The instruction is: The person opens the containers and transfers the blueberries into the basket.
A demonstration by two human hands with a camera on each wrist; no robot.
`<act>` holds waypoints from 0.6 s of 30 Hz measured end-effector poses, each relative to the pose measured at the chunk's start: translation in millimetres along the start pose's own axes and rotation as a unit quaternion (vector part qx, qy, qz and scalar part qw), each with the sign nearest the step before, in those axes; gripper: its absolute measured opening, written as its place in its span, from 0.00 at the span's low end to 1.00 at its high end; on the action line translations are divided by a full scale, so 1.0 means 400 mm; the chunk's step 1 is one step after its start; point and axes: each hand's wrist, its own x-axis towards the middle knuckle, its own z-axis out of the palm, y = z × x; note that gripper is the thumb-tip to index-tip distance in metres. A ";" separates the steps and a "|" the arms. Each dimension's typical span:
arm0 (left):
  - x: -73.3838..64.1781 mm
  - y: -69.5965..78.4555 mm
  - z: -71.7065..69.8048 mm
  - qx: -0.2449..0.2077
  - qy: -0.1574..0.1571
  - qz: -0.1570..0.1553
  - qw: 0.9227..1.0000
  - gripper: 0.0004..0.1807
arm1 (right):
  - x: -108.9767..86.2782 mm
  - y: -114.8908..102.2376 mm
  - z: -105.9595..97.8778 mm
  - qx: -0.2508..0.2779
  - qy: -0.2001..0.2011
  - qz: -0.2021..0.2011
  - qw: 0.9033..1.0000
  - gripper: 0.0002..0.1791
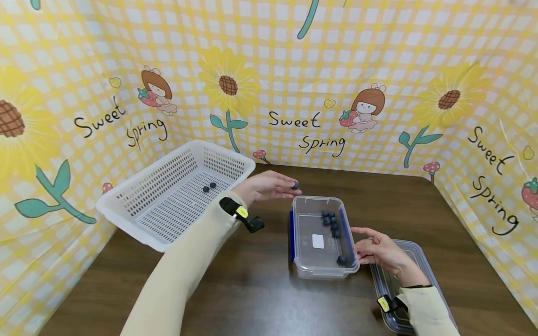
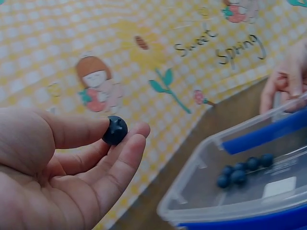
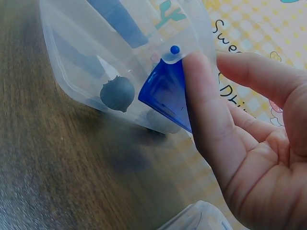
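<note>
My left hand (image 1: pixel 269 185) pinches one blueberry (image 2: pixel 115 130) between thumb and fingers, just beyond the far left corner of a clear plastic container (image 1: pixel 306 223). Blue latches (image 2: pixel 254 136) run along the container's long sides. A cluster of several blueberries (image 1: pixel 332 221) lies inside toward the far right, and a single blueberry (image 1: pixel 342 260) sits apart near the front right corner. At the container's right side, my right hand (image 1: pixel 380 252) holds the edge, its thumb against the blue latch (image 3: pixel 165 91) in the right wrist view.
A white perforated basket (image 1: pixel 122 198) stands at the left with two blueberries (image 1: pixel 209 187) on its floor. A clear rectangular lid (image 1: pixel 414 254) lies on the dark wooden table (image 1: pixel 248 298) under my right forearm. Yellow checked cloth (image 1: pixel 277 74) hangs around the back and sides.
</note>
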 end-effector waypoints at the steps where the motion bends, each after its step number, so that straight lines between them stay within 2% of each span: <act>1: -0.007 0.006 -0.013 -0.003 0.004 0.008 1.000 0.17 | 0.000 0.000 0.000 0.000 0.000 0.000 1.000 0.25; 6: -0.041 0.034 -0.083 -0.025 0.021 0.035 0.999 0.09 | 0.000 -0.001 0.002 -0.001 0.002 0.000 1.000 0.25; 8: -0.056 0.042 -0.114 -0.038 0.033 0.045 0.998 0.08 | 0.000 0.000 0.001 -0.001 0.003 0.000 1.000 0.25; 14: -0.097 0.046 -0.204 -0.073 0.068 0.074 0.992 0.22 | 0.000 0.004 -0.004 -0.003 0.005 0.003 1.000 0.25; 18: -0.120 0.042 -0.259 -0.110 0.102 0.074 0.986 0.13 | 0.000 0.004 -0.005 -0.001 0.003 0.004 1.000 0.24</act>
